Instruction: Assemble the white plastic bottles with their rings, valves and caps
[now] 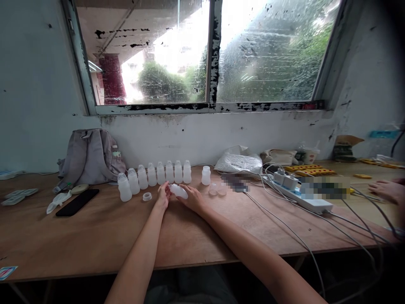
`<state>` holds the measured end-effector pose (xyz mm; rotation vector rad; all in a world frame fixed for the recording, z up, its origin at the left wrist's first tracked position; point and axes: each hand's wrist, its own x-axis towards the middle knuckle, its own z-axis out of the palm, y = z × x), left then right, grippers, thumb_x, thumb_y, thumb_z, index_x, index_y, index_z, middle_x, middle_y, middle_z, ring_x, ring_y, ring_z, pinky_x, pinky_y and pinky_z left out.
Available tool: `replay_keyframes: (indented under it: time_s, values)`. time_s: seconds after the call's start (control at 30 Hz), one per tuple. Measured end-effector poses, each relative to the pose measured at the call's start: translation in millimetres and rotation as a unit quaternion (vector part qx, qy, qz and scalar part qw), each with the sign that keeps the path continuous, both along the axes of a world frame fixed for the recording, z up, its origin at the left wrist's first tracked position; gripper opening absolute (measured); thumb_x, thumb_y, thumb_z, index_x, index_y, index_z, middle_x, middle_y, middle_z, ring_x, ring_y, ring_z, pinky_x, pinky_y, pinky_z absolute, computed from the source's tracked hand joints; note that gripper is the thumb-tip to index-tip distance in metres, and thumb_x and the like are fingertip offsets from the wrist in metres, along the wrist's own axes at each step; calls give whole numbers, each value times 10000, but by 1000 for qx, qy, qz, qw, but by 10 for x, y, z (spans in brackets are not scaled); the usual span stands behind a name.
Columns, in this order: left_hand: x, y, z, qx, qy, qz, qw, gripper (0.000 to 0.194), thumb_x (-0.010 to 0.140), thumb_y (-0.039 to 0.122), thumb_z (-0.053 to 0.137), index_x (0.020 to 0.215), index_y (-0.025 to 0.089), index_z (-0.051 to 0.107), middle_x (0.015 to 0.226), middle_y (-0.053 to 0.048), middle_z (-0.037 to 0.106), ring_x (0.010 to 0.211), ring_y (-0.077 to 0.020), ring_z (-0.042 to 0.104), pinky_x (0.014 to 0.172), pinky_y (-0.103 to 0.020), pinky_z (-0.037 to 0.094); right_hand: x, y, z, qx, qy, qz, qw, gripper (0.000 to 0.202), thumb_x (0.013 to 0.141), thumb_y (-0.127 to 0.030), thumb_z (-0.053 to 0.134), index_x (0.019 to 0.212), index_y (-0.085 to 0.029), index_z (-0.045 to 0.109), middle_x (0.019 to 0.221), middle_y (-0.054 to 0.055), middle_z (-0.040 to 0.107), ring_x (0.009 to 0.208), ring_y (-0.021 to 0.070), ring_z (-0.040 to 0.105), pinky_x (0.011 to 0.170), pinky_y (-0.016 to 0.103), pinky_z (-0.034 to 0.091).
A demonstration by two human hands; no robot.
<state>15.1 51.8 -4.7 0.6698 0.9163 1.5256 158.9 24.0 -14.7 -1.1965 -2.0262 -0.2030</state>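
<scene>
A frosted white baby bottle [179, 192] lies on its side between my two hands, low over the table. My left hand [163, 196] closes its fingers at the left end of the bottle; what exactly they pinch there is hidden. Around the body, from the right, my right hand [194, 199] is closed. Behind them stands a row of several similar bottles [152, 174] with clear tops. An uncapped bottle [206, 176] stands upright to the right. A screw ring [147, 196] lies left of my left hand, and clear pinkish round caps [217, 189] lie right of my right hand.
At left are a black phone [77, 202], a crumpled tissue [59, 201] and a grey backpack [90, 154]. To the right, a white power strip [299, 196] trails cables across the table. Another person's hand [386, 191] rests at the far right. A silvery bag [238, 160] sits by the wall.
</scene>
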Motion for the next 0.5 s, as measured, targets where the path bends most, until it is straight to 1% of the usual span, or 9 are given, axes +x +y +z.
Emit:
replay_keyframes:
  time_s: [0.1, 0.2, 0.3, 0.4, 0.5]
  values:
    - [-2, -6, 7, 5, -5, 1, 1000, 306, 838, 291, 487, 1106, 145, 486, 1098, -77, 525, 924, -187, 546, 769, -388, 470, -1, 3, -1, 0, 0, 2, 1000, 481, 703, -381, 614, 1149, -244, 503, 1009, 69, 628, 888, 227, 589, 779, 312, 432]
    - [1, -15, 9, -1, -15, -14, 1000, 296, 842, 294, 479, 1098, 145, 489, 1086, -74, 530, 908, -180, 550, 758, -381, 474, 9, 2, 4, 0, 6, 5, 1000, 476, 709, -378, 608, 1152, -240, 499, 1013, 69, 625, 892, 225, 586, 781, 310, 434]
    - [21, -27, 3, 1, -25, -37, 999, 275, 781, 306, 565, 985, 121, 552, 913, -64, 592, 766, -149, 579, 680, -308, 480, 13, -8, 20, 3, 17, 9, 1000, 473, 723, -372, 594, 1162, -230, 489, 1031, 73, 616, 908, 221, 581, 784, 308, 435]
    - [37, -45, 16, 25, -43, -50, 998, 218, 666, 256, 676, 821, 124, 599, 715, -31, 613, 629, -114, 580, 613, -229, 457, -6, -24, 40, -12, 84, 29, 996, 463, 715, -396, 596, 1139, -238, 500, 1044, 60, 610, 904, 211, 583, 763, 296, 445]
    - [28, -83, 64, 47, -65, -59, 995, 161, 648, 215, 668, 773, 139, 600, 676, -18, 625, 615, -108, 592, 610, -204, 453, -46, -38, 49, -82, 190, 58, 977, 398, 700, -462, 586, 1026, -238, 547, 938, 22, 642, 825, 191, 604, 702, 276, 461]
